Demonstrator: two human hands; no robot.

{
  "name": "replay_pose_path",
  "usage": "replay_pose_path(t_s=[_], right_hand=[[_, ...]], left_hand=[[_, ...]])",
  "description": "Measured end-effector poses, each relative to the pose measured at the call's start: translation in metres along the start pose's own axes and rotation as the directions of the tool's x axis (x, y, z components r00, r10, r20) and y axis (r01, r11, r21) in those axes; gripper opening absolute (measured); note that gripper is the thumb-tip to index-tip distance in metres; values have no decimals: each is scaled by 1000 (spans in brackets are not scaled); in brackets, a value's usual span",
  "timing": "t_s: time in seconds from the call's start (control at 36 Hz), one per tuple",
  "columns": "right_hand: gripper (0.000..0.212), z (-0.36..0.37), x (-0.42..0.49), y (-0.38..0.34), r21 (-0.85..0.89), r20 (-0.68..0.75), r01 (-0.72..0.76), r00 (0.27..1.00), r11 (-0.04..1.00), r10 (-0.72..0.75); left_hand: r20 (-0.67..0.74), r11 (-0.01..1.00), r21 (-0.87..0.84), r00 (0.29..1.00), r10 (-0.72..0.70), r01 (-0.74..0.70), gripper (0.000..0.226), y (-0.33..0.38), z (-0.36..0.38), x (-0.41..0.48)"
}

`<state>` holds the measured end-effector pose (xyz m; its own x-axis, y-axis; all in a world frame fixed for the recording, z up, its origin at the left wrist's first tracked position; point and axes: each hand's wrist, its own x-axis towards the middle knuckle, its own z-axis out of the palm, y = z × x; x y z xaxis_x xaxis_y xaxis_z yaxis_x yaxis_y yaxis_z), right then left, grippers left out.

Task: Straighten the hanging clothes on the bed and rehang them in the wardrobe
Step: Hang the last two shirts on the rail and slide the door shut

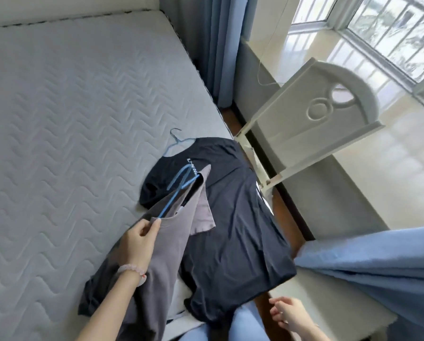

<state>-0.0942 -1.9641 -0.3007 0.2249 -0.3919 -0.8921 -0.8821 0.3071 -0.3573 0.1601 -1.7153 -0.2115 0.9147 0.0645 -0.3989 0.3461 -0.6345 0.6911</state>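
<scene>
**Two shirts on the bed, one being lifted by its hanger**

Two garments lie near the bed's (58, 107) right edge; a grey shirt (166, 242) rests partly over a dark navy T-shirt (233, 217), each on its own blue wire hanger. The left hand (138, 238) pinches the grey shirt's hanger (179, 188) at its lower end, fingers closed on the wire and the collar cloth beside it; the hook end points away from the person and sits above the navy shirt's chest. The right hand (287, 316) hovers low by the bed's edge, fingers loosely apart and holding nothing. The navy shirt's own hanger (175, 139) shows only its hook and neck above the collar; the shirt lies spread flat, its hem near the person. The wardrobe is out of sight.

The step in hand looks like straightening the grey shirt on its hanger; next, the free hand probably needs to smooth the shoulders and pull the fabric square before the shirt is carried off to hang.
</scene>
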Motion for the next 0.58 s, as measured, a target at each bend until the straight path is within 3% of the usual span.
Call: replay_pose_path(t_s=[0.14,0.31,0.53,0.58], right_hand=[[26,-7,62,-100,-91,48,102,994,991,-98],[24,16,128,-248,-272,188,368,926,889,-326],[21,79,226,-406,-394,295,594,805,702,-515],[25,89,245,-434,-455,293,625,778,635,-556]], left_hand=[[59,998,54,998,-28,25,51,-11,25,27],[119,992,90,988,-102,91,45,-10,52,64],[-78,967,95,970,-230,237,32,-37,77,104],[-42,954,106,960,-277,280,44,-48,75,96]])
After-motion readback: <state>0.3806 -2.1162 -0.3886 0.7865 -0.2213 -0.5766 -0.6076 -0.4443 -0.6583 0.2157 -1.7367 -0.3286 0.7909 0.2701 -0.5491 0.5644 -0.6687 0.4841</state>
